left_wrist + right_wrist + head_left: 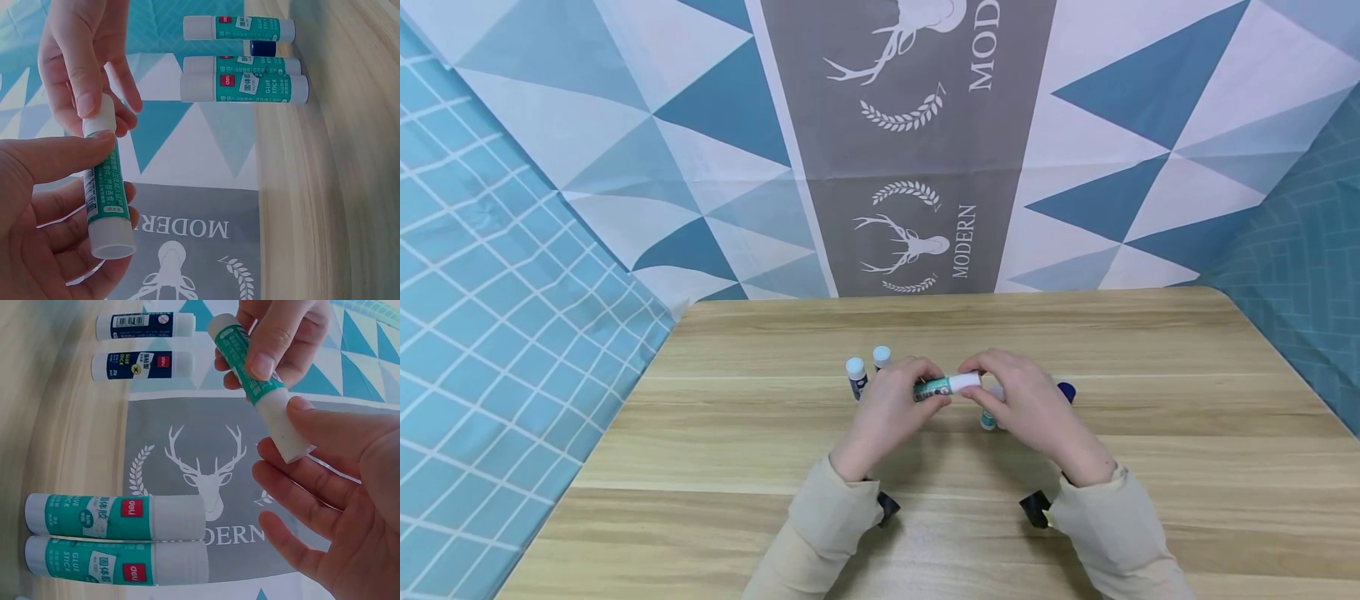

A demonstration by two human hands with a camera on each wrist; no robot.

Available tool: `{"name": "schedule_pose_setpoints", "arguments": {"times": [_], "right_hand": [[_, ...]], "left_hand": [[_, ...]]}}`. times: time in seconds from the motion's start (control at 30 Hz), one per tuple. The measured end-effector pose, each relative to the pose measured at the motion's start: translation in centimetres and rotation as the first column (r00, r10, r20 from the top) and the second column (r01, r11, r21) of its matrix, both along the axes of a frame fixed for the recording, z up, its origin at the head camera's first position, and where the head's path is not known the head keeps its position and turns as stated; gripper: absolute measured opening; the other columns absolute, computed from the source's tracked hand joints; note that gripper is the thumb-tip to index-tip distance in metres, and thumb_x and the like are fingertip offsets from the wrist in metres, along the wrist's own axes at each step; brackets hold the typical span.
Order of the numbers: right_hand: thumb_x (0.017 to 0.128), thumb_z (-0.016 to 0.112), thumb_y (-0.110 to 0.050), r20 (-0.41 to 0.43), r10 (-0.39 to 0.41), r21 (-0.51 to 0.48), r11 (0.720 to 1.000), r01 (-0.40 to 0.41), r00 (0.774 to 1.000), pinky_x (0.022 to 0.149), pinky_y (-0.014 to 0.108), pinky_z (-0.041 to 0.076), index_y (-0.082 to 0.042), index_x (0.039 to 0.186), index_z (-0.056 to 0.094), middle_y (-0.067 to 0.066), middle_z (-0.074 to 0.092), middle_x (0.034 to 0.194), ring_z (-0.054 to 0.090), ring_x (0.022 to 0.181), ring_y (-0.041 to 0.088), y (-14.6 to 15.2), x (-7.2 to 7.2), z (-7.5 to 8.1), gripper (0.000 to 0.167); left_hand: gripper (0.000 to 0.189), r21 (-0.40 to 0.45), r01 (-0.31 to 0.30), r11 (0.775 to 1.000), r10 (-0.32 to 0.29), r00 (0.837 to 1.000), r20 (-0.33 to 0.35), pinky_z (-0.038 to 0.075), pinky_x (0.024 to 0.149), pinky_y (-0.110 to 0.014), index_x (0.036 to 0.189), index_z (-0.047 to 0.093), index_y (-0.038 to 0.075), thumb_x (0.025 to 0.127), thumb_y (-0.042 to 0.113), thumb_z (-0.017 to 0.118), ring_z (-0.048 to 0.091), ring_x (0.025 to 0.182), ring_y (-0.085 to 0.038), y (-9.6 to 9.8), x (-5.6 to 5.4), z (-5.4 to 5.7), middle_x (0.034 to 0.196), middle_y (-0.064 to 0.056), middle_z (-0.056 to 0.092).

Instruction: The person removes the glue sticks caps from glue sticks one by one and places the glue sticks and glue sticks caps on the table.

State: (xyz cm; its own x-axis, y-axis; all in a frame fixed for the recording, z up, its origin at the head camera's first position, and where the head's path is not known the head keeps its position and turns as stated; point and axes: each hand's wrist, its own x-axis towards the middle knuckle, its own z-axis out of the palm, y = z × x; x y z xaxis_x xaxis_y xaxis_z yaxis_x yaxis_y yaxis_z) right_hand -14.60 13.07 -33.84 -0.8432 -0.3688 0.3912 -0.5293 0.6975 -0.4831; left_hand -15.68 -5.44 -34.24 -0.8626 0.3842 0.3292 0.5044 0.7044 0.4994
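Note:
Held up over the table is a green-labelled glue stick with a white cap. My left hand grips it by the labelled body, thumb on one side and fingers on the other. My right hand pinches the cap end between thumb and fingers. In the left wrist view, the stick's white base points toward the camera. Close to my right hand, several green glue sticks stand upright on the table, partly hidden in the head view. Two dark-blue glue sticks stand beyond my left hand.
A small dark-blue object lies behind the right hand, mostly hidden. The wooden table ends at a patterned cloth backdrop. Blue cloth hangs along the left side.

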Motion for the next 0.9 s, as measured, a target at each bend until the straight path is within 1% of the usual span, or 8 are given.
{"name": "schedule_pose_setpoints", "arguments": {"times": [0.2, 0.4, 0.53, 0.63, 0.77, 0.8, 0.9], "right_hand": [[0.081, 0.068, -0.019, -0.025, 0.001, 0.005, 1.000, -0.001, 1.000, 0.074, 0.035, 0.049, -0.013, 0.097, 0.063, -0.001, 0.064, 0.097, 0.059, 0.085, 0.015, 0.4, -0.1, 0.1, 0.018], [0.081, 0.068, -0.019, -0.040, -0.009, 0.011, 1.000, 0.010, 0.999, 0.079, 0.039, 0.049, -0.009, 0.101, 0.063, 0.004, 0.064, 0.100, 0.061, 0.093, 0.020, 1.0, -0.2, 0.3, 0.022], [0.081, 0.068, -0.018, -0.057, -0.036, 0.013, 0.999, 0.037, 0.998, 0.081, 0.041, 0.049, -0.008, 0.101, 0.064, 0.005, 0.065, 0.101, 0.061, 0.095, 0.023, 1.6, -0.2, 0.5, 0.023], [0.080, 0.069, -0.017, -0.063, -0.063, 0.007, 0.998, 0.064, 0.996, 0.077, 0.041, 0.050, -0.008, 0.101, 0.064, 0.006, 0.065, 0.101, 0.061, 0.093, 0.023, 2.2, -0.2, 0.6, 0.024], [0.081, 0.067, -0.016, -0.030, -0.101, 0.002, 0.995, 0.101, 0.994, 0.080, 0.044, 0.048, -0.008, 0.104, 0.064, 0.008, 0.064, 0.104, 0.060, 0.096, 0.027, 3.1, -0.2, 1.0, 0.025], [0.082, 0.067, -0.017, -0.023, -0.111, 0.004, 0.994, 0.111, 0.994, 0.082, 0.045, 0.047, -0.008, 0.105, 0.064, 0.009, 0.064, 0.105, 0.059, 0.098, 0.027, 3.3, -0.2, 1.1, 0.025], [0.084, 0.065, -0.018, 0.020, -0.148, 0.008, 0.989, 0.148, 0.989, 0.082, 0.047, 0.045, -0.008, 0.108, 0.063, 0.010, 0.063, 0.105, 0.058, 0.097, 0.028, 4.0, -0.1, 1.4, 0.027]], "left_hand": [[0.016, 0.014, 0.009, 1.000, -0.009, 1.000, -0.016, 0.042, 0.059, -0.018, 0.089, 0.064, 0.013, 0.078, 0.020, 0.072, 0.051, 0.066, -0.007, -0.2, -0.2, -0.1, 0.080, 0.005, 0.062], [0.017, 0.028, -0.008, 1.000, 0.008, 1.000, -0.001, 0.045, 0.062, -0.019, 0.093, 0.064, 0.011, 0.079, 0.019, 0.070, 0.054, 0.068, -0.006, -0.3, -0.4, -0.1, 0.083, 0.004, 0.064], [0.018, 0.036, -0.022, 0.999, 0.022, 1.000, 0.007, 0.045, 0.061, -0.019, 0.096, 0.063, 0.011, 0.081, 0.019, 0.068, 0.054, 0.067, -0.006, -0.4, -0.5, -0.2, 0.083, 0.004, 0.063], [0.018, 0.049, -0.023, 0.999, 0.022, 1.000, 0.008, 0.044, 0.059, -0.018, 0.099, 0.062, 0.012, 0.083, 0.018, 0.066, 0.053, 0.064, -0.006, -0.5, -0.6, -0.3, 0.081, 0.004, 0.062], [0.017, 0.074, -0.019, 0.997, 0.018, 1.000, 0.016, 0.042, 0.055, -0.018, 0.100, 0.062, 0.013, 0.084, 0.016, 0.063, 0.050, 0.060, -0.006, -0.6, -0.7, -0.4, 0.079, 0.005, 0.061], [0.016, 0.078, -0.023, 0.997, 0.022, 1.000, 0.022, 0.042, 0.055, -0.018, 0.100, 0.062, 0.013, 0.084, 0.016, 0.063, 0.050, 0.060, -0.006, -0.7, -0.7, -0.4, 0.078, 0.006, 0.061], [0.016, 0.085, -0.045, 0.995, 0.043, 0.998, 0.035, 0.042, 0.057, -0.019, 0.099, 0.062, 0.014, 0.084, 0.016, 0.062, 0.051, 0.062, -0.007, -0.8, -0.7, -0.5, 0.081, 0.006, 0.063]]}}
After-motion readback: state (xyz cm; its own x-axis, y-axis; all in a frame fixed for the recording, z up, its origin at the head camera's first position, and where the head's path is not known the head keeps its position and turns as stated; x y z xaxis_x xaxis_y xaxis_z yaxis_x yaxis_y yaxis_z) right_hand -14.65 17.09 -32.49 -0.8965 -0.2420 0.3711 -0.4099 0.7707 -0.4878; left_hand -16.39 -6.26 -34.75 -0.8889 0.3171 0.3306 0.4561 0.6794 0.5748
